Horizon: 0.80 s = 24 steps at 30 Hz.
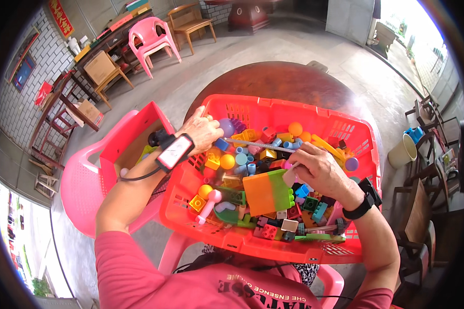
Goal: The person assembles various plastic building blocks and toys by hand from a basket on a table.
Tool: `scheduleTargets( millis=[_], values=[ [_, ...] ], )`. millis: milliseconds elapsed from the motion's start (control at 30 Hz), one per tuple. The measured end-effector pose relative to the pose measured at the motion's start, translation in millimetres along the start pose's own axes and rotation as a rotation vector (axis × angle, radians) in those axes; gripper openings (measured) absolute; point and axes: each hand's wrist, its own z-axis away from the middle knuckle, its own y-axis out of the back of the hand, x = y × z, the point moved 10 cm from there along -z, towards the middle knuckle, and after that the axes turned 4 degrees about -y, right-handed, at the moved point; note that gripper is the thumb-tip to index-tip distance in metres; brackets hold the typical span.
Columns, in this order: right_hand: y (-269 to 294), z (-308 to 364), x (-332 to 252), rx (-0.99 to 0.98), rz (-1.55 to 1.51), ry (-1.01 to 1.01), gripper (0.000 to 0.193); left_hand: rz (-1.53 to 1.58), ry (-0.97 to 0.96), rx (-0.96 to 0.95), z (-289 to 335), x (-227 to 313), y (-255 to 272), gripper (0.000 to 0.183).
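Observation:
A red plastic basket (294, 105) full of toys lies before me. My left hand (202, 130) is closed over its left rim near the far corner, fingers curled and partly hidden, with a blue block (221, 144) beside the fingertips. My right hand (322, 167) is over the right part of the pile, fingers pinched at the end of a thin grey rod (260, 145) that reaches left across the toys. Just below those fingers is a pale pink piece (290, 177), partly covered; whether it is gripped too I cannot tell. An orange-and-green block panel (265, 193) leans below it.
Under the basket's far side is a round dark wooden table (263, 77). A pink chair (80, 180) at the left bears a red box (123, 136). Balls (227, 161), a pink dumbbell-shaped toy (209, 206) and several blocks fill the basket. A pale bucket (402, 153) stands right.

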Motion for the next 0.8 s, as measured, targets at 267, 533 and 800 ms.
scheduleTargets(
  millis=[267, 533, 800],
  values=[
    [19, -4, -4, 0.049, -0.427, -0.120, 0.026, 1.203, -0.092, 0.071, -11, 54, 70, 0.037],
    [29, -5, 5, 0.116, -0.182, -0.174, 0.027, 1.737, -0.099, 0.075, -60, 107, 76, 0.043],
    [-1, 5, 42, -0.065, -0.419, -0.511, 0.031, 1.302, 0.044, 0.404, -76, 90, 90, 0.038]
  ],
)
